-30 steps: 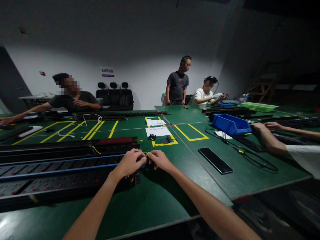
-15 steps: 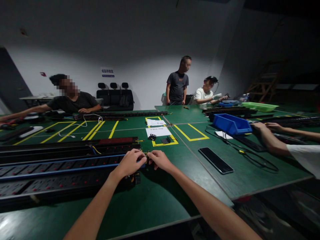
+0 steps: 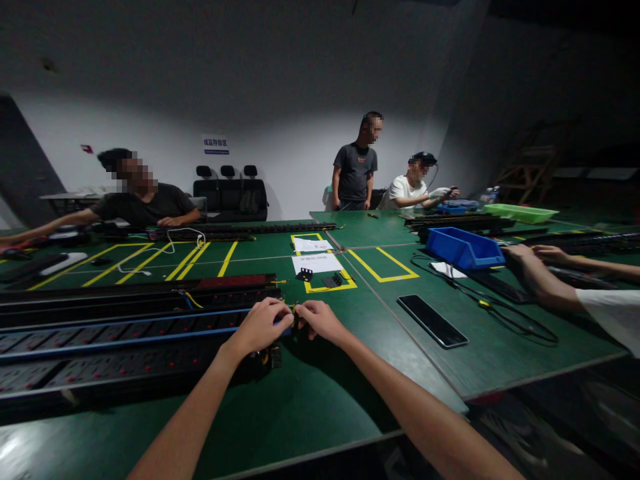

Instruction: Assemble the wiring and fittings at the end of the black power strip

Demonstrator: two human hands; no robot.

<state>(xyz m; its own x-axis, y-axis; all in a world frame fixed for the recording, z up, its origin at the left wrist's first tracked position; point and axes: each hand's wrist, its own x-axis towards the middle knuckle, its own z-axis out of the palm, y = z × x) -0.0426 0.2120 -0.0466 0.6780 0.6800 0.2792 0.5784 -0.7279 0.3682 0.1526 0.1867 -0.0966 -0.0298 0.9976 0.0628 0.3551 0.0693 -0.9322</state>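
Observation:
My left hand is closed at the right end of a long blue-edged power strip, its fingertips on small yellow wires. Close beside it, my right hand pinches at the same wires from the right; the exact part between the fingers is too small to make out. A second strip with red dots lies nearer to me, its wired end below my left hand. Dark rails lie behind the blue-edged strip.
Beyond my hands are small black brackets and paper sheets. To the right are a phone, a blue bin, a black cable and another person's hands. Three people are across the green table.
My hands have stayed in place at the wires. Across the table, the gloved hands of the person in white have shifted slightly.

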